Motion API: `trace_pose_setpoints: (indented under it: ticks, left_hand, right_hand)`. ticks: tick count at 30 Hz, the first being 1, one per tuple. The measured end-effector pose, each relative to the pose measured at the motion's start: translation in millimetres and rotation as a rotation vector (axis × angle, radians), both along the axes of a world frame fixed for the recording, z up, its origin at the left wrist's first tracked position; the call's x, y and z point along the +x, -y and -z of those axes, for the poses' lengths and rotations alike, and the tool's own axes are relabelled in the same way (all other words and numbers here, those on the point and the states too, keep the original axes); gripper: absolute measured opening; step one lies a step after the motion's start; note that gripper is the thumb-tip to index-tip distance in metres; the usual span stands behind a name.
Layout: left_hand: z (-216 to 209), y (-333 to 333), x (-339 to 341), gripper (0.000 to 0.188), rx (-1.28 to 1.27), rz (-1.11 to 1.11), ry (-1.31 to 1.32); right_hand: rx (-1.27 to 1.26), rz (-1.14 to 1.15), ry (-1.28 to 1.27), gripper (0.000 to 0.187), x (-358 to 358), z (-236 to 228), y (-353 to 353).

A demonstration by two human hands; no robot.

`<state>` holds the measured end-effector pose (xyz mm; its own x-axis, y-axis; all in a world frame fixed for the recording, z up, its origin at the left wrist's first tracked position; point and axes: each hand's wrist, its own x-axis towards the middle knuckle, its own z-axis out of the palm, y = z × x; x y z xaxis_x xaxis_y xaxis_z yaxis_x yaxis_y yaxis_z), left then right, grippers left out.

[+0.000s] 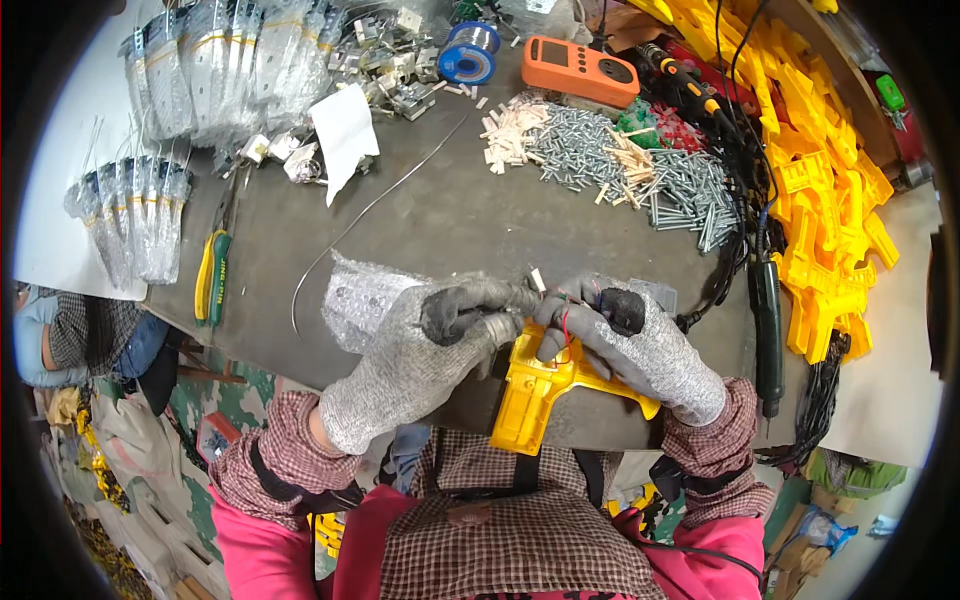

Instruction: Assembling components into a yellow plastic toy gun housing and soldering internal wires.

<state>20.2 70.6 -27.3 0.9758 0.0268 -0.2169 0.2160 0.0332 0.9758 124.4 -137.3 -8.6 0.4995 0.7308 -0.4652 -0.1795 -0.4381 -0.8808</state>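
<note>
Both my hands wear grey knit gloves with dark fingertips, and they nearly meet at the table's front edge. My left hand (pixel 430 345) is closed in a pinch; whatever lies between its fingertips is too small to make out. A thin red wire (pixel 566 326) loops down from the fingertips of my right hand (pixel 630 340), which are pinched on it. Below them lies a yellow plastic housing (pixel 528 392), its handle-like arm reaching right under my right hand. A small white piece (pixel 538 279) shows just beyond the fingertips. Bubble wrap (pixel 362 300) touches my left glove.
Green-and-yellow pliers (pixel 213 275) lie left, a soldering iron (pixel 767 335) right. Farther back are screws (pixel 590 150), an orange meter (pixel 578 70), a solder spool (pixel 468 54) and bubble-wrapped bundles (pixel 215 75). Yellow housings (pixel 825 220) heap at right. Another person's leg (pixel 130 345) shows far left.
</note>
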Motion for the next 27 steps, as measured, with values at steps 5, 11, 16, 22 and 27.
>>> trace_pose_setpoints:
  ticks: [5, 11, 16, 22, 27]
  left_hand:
    - [6.1, 4.4, 2.4, 0.017, -0.035, -0.071, 0.005]
    - [0.5, 2.6, 6.3, 0.021, -0.156, -0.064, -0.051]
    - [0.5, -1.2, 6.9, 0.025, -0.138, -0.043, -0.159]
    - [-8.7, -7.0, 10.1, 0.028, -0.124, 0.038, -0.162]
    - [3.8, -2.3, 11.9, 0.019, -0.105, 0.036, -0.083]
  right_hand:
    - [-0.027, 0.022, 0.103, 0.021, -3.2, -7.1, -0.6]
    - [-0.091, -0.048, 0.230, 0.020, -1.5, 0.5, -6.6]
    - [0.075, 0.056, 0.070, 0.023, -6.2, 2.7, -7.7]
    - [0.049, 0.049, 0.033, 0.023, -7.4, -0.9, -9.9]
    - [-0.010, -0.024, 0.127, 0.024, -3.7, -2.1, -7.4]
